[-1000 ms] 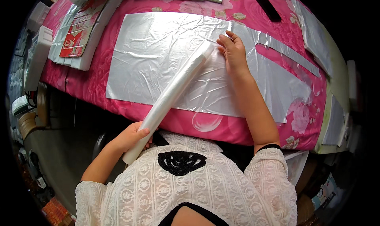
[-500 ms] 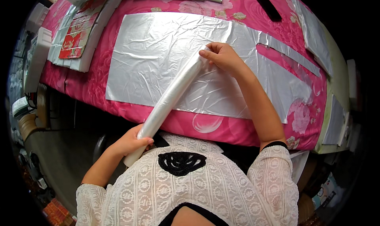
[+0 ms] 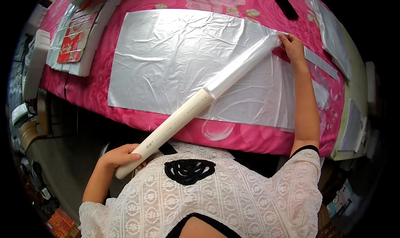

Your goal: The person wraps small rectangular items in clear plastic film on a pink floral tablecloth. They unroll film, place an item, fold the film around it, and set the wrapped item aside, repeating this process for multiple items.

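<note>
My left hand (image 3: pixel 121 155) is closed around the near end of a cream-white pipe (image 3: pixel 171 128) by my waist. The pipe slants up to the right across the table edge. Over its far part sits a rolled sleeve of clear plastic film (image 3: pixel 241 69), which leaves the near half of the pipe bare. My right hand (image 3: pixel 293 48) pinches the far end of that film, its fingers pressed together. Beneath lies a stack of flat, wrinkled, silvery plastic sheets (image 3: pixel 166 50). Whether the pipe reaches inside the film up to my right hand cannot be made out.
A pink flowered cloth (image 3: pixel 93 88) covers the table. White bundles with a red printed package (image 3: pixel 79 34) stand at the far left. A black phone (image 3: pixel 282 4) lies at the far right, near more plastic sheets (image 3: pixel 329 34). Plastic strips (image 3: pixel 321 65) lie right of my right hand.
My right hand has moved right, drawing the plastic film along the pipe and baring its near half. My left hand has shifted slightly left and down with the pipe's near end.
</note>
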Action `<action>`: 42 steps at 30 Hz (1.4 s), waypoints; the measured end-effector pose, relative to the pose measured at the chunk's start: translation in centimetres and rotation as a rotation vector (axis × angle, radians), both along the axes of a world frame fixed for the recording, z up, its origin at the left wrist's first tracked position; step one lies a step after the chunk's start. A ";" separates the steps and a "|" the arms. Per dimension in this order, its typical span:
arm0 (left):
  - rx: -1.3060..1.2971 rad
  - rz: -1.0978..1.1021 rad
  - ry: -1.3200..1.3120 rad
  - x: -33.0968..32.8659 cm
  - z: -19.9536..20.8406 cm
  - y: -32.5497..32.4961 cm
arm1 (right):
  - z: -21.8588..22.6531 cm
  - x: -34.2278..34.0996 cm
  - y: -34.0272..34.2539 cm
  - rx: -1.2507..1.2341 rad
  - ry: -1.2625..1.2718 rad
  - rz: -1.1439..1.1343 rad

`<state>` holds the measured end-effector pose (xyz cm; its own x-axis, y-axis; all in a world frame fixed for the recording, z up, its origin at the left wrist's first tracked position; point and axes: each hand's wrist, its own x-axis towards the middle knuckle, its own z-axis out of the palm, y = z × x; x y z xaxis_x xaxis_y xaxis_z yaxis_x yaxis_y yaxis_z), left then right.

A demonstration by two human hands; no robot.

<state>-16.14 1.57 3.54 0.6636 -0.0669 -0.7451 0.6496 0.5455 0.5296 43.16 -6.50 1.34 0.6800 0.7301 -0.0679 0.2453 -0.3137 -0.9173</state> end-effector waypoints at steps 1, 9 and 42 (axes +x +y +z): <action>-0.045 -0.027 -0.005 -0.2 0.2 0.7 | -0.2 0.6 -0.4 0.024 -0.081 -0.045; 0.737 -0.530 -0.282 10.7 3.8 5.1 | -0.2 -4.1 2.6 0.048 0.002 0.212; 1.648 -0.833 -0.734 16.2 -2.2 -3.7 | 2.7 -17.7 -3.6 -0.159 -0.706 0.382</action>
<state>0.07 -2.10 1.35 0.9913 -0.1224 -0.0476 -0.0980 -0.9310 0.3517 25.43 -10.05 4.08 0.3077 0.9377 0.1612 0.8646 -0.2048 -0.4588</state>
